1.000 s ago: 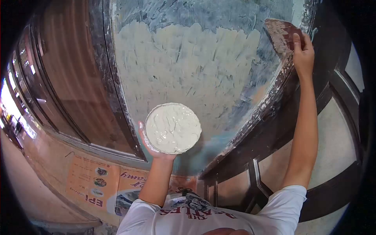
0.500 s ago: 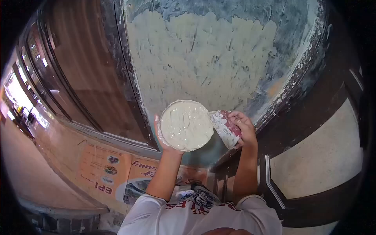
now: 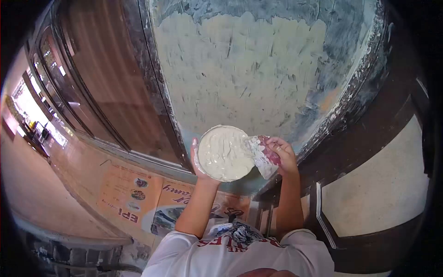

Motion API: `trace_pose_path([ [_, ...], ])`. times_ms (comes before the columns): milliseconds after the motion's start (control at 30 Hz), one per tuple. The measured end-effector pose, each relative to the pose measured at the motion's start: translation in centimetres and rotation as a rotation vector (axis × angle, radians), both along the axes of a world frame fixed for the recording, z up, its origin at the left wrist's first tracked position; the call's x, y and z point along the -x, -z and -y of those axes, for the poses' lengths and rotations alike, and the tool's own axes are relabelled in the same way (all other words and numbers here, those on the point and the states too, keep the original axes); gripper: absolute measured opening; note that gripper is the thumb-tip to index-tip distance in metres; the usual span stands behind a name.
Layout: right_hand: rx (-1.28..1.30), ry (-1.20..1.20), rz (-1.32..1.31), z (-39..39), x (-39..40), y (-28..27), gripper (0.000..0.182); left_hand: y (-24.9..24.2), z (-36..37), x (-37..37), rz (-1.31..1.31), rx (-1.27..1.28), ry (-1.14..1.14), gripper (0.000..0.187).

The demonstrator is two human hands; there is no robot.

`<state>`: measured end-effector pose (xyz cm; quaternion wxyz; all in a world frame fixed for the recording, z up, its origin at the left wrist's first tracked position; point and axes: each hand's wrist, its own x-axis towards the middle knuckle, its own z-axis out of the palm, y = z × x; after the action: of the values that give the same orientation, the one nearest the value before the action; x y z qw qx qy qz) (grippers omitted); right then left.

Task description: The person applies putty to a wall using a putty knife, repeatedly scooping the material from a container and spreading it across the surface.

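A round tub of creamy white paste [image 3: 224, 153] rests in my left hand [image 3: 199, 165], whose fingers wrap round its left side and underside. In my right hand [image 3: 285, 156] is a reddish scraper [image 3: 265, 154] smeared with white paste, pinched between thumb and fingers. The scraper's left edge overlaps the right rim of the tub and touches the paste. Behind both hands stands a wall panel [image 3: 240, 74] with a pale, streaky coat over a blue-grey surface.
Brown glazed door panels [image 3: 115, 78] stand on the left. Dark wooden framing with a pale panel [image 3: 374, 184] is on the right. An orange printed banner [image 3: 124, 196] lies on the floor at lower left, near a rounded ledge [image 3: 69, 235].
The view has shifted slightly, so the wall and banner sit a little further right. The scraper has moved left over the tub's rim and into the paste.
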<state>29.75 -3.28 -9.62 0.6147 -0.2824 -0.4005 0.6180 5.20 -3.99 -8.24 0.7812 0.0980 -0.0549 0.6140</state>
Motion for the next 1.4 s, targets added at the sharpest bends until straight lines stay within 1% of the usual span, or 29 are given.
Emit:
trace_pose_path([
  [67,-0.003,0.035,0.083,-0.4,-0.9,0.0,0.01,-0.6,0.3,-0.6,-0.001,0.044,0.002,0.075],
  [133,0.038,0.042,0.086,-0.1,-2.5,1.1,0.01,-0.3,0.7,-0.9,-0.029,0.005,-0.007,0.075],
  [233,0.12,0.179,-0.051,1.2,-2.6,0.8,0.012,0.0,0.9,-1.2,-0.057,0.042,-0.029,0.076],
  [267,0.124,0.173,-0.05,1.7,-2.3,0.4,0.012,0.1,1.1,-1.4,-0.057,0.046,-0.035,0.076],
  [333,0.077,0.157,-0.141,2.3,-1.5,-0.5,0.013,0.0,1.6,-1.9,-0.095,0.155,-0.103,0.079],
  [400,0.073,0.098,-0.146,2.9,-1.1,-1.4,0.013,0.4,2.2,-2.3,-0.071,0.182,-0.076,0.081],
  [467,0.09,0.034,-0.085,3.4,-0.6,-2.3,0.013,1.2,2.9,-2.7,-0.039,0.284,-0.078,0.084],
  [533,0.095,0.028,-0.046,3.0,-0.9,-0.8,0.013,2.7,3.7,-2.6,-0.061,0.252,-0.085,0.086],
  [600,0.104,0.048,0.206,2.9,-1.3,0.3,0.013,3.7,4.3,-2.4,0.066,0.151,0.01,0.087],
  [633,0.121,0.072,0.118,2.8,-1.6,1.1,0.014,3.5,4.6,-2.6,0.03,0.187,0.001,0.088],
  [667,0.128,0.066,0.12,2.7,-2.4,2.0,0.014,3.5,5.0,-2.6,0.033,0.194,-0.005,0.088],
  [733,0.205,0.182,0.191,2.7,-3.4,1.9,0.015,3.4,5.6,-2.6,0.038,0.099,0.049,0.082],
  [767,0.167,0.192,0.071,2.8,-3.4,2.1,0.016,3.2,5.5,-2.8,0.065,0.187,0.019,0.086],
  [800,0.167,0.19,0.074,3.5,-3.3,1.0,0.016,2.8,5.6,-2.8,0.067,0.188,0.017,0.086],
  [867,0.129,0.143,-0.033,4.4,-3.3,-0.8,0.018,1.8,5.9,-2.7,0.01,0.181,0.058,0.092],
  [900,0.036,0.106,-0.05,4.5,-3.3,-1.0,0.025,1.4,6.0,-2.7,0.012,0.119,0.08,0.095],
  [933,0.037,0.102,-0.048,4.7,-3.2,-1.3,0.025,1.0,6.1,-2.6,0.014,0.12,0.076,0.095],
  [1000,-0.023,0.136,-0.132,5.2,-2.3,-2.6,0.039,0.3,5.9,-2.3,-0.009,0.111,0.066,0.096],
  [1033,-0.085,0.205,-0.074,5.4,-1.0,-3.7,0.045,0.4,5.7,-2.2,-0.018,0.058,0.038,0.096],
  [1067,-0.087,0.204,-0.074,5.7,-0.6,-4.5,0.045,0.2,5.4,-2.1,-0.018,0.056,0.037,0.096],
  [1133,-0.186,0.175,0.192,6.3,0.2,-5.9,0.048,-0.4,5.0,-1.8,0.032,0.163,-0.122,0.097],
  [1167,-0.176,0.202,0.208,6.4,1.2,-6.7,0.049,-0.5,4.5,-1.9,-0.058,0.131,-0.216,0.096],
  [1200,-0.179,0.204,0.208,6.2,1.7,-7.0,0.049,-1.0,4.2,-1.6,-0.058,0.129,-0.215,0.096],
  [1267,-0.102,0.182,0.456,5.8,2.6,-7.3,0.042,-2.3,3.7,-1.1,-0.066,0.138,-0.309,0.092],
  [1300,-0.16,0.168,0.546,5.2,3.1,-7.3,0.042,-2.4,3.2,-0.6,-0.04,0.104,-0.313,0.09],
  [1333,-0.165,0.172,0.546,5.0,3.7,-7.4,0.042,-2.6,2.7,-0.3,-0.039,0.098,-0.31,0.09],
  [1400,-0.256,0.245,0.348,4.4,4.9,-7.9,0.039,-3.1,1.5,0.4,-0.088,0.013,-0.358,0.09],
])
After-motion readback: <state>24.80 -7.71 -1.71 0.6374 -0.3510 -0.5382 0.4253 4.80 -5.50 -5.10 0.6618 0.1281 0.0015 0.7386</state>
